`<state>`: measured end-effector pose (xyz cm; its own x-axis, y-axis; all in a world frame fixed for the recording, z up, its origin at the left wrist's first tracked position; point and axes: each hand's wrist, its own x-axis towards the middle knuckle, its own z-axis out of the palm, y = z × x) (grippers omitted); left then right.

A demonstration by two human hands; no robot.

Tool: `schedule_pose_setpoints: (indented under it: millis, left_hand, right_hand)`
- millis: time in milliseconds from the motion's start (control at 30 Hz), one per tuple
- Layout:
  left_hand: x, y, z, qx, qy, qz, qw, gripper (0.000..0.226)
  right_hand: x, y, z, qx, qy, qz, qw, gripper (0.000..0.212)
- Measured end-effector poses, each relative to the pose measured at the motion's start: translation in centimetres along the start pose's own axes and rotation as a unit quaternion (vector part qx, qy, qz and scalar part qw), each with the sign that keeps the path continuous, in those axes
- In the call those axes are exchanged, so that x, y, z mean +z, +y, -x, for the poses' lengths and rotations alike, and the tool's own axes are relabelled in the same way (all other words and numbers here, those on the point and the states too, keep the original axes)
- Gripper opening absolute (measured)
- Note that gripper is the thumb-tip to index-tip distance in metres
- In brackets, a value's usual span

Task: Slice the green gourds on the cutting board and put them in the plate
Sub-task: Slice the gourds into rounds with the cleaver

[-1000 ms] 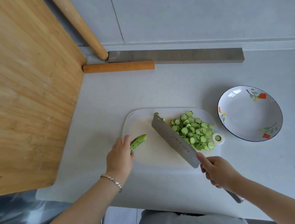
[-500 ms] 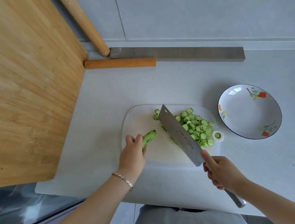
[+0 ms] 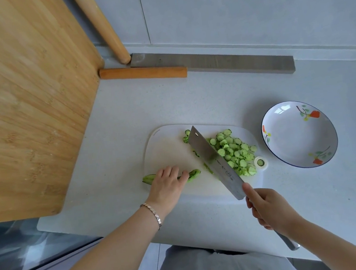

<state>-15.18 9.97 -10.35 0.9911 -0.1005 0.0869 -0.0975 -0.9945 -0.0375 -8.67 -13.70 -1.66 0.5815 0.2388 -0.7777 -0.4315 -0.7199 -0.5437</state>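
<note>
A white cutting board lies on the counter. My left hand holds a green gourd flat on the board's near left part; its stem end pokes out past the board's left edge. My right hand grips the handle of a cleaver, whose blade runs diagonally across the board, right of the gourd and apart from it. A heap of green gourd slices lies on the right of the board behind the blade. The white flower-patterned plate stands to the right with nothing in it.
A large wooden board leans at the left. Two wooden rolling pins and a grey metal bar lie along the back wall. The counter's front edge is just below my hands.
My left hand laid the gourd flatter and slid it toward the right along the board. The cleaver shifted slightly right, with my right hand still on its handle.
</note>
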Motion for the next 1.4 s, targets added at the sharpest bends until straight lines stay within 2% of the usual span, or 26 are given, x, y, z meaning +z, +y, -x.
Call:
schedule_pose_setpoints:
  millis: [133, 267, 400, 567, 867, 1400]
  left_hand:
    - [-0.3, 0.6, 0.8, -0.028, 0.009, 0.089, 0.996, 0.065]
    - [-0.4, 0.9, 1.3, -0.045, 0.055, 0.131, 0.989, 0.048]
    - [-0.1, 0.9, 1.8, -0.062, 0.045, 0.133, 0.988, 0.044]
    - [-0.5, 1.3, 1.6, -0.075, 0.021, 0.159, 0.984, 0.041]
    - [-1.0, 2.1, 1.1, -0.114, 0.018, 0.173, 0.978, 0.036]
    - [-0.8, 2.4, 0.3, -0.132, 0.003, 0.179, 0.975, 0.037]
  right_hand:
    - [0.2, 0.0, 0.0, -0.019, -0.009, 0.028, 0.999, 0.051]
    - [0.0, -0.5, -0.2, -0.047, -0.007, 0.111, 0.993, 0.053]
    - [-0.2, -1.2, -0.4, -0.056, -0.007, 0.153, 0.987, 0.054]
    - [0.3, -1.3, -0.7, -0.026, -0.030, 0.133, 0.990, 0.056]
    - [1.7, -1.4, -0.7, -0.036, -0.021, 0.106, 0.993, 0.055]
    - [3.4, -1.6, -1.3, -0.062, 0.012, 0.165, 0.984, 0.054]
